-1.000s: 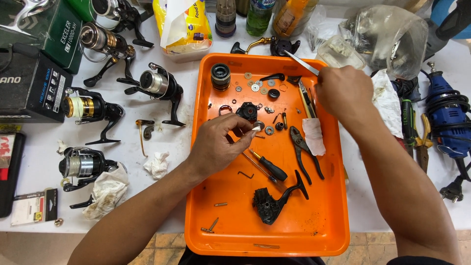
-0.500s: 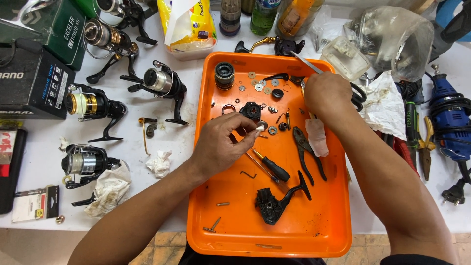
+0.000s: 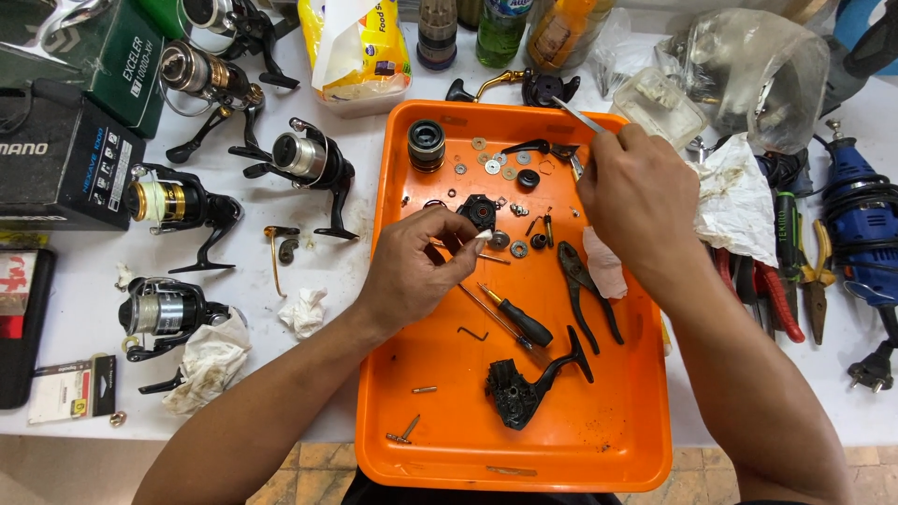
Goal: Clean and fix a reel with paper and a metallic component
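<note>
- Tweezers point(image 3: 575, 114), thin and metallic, are gripped in the right hand point(image 3: 631, 201) above the upper right part of the orange tray point(image 3: 599, 449), with the free end pointing up and left past the tray's top edge.
- Compared with half a second earlier, the right hand has been shifted slightly, and the tweezers are raised a little nearer the black handle part point(image 3: 547, 89) lying beyond the tray.
- A small pale part point(image 3: 484, 236) is pinched between thumb and fingertips of the left hand point(image 3: 416, 271), just beside the dark round gear piece point(image 3: 479, 213) in the tray; this hold is unchanged from the earlier picture.
- A small screwdriver point(image 3: 514, 318), black pliers point(image 3: 585, 290), a black reel body point(image 3: 524, 383) and scattered washers point(image 3: 491, 164) are left where they lay.
- Several spinning reels point(image 3: 309, 164) are stood on the white table point(image 3: 309, 393) to the left of the tray.
</note>
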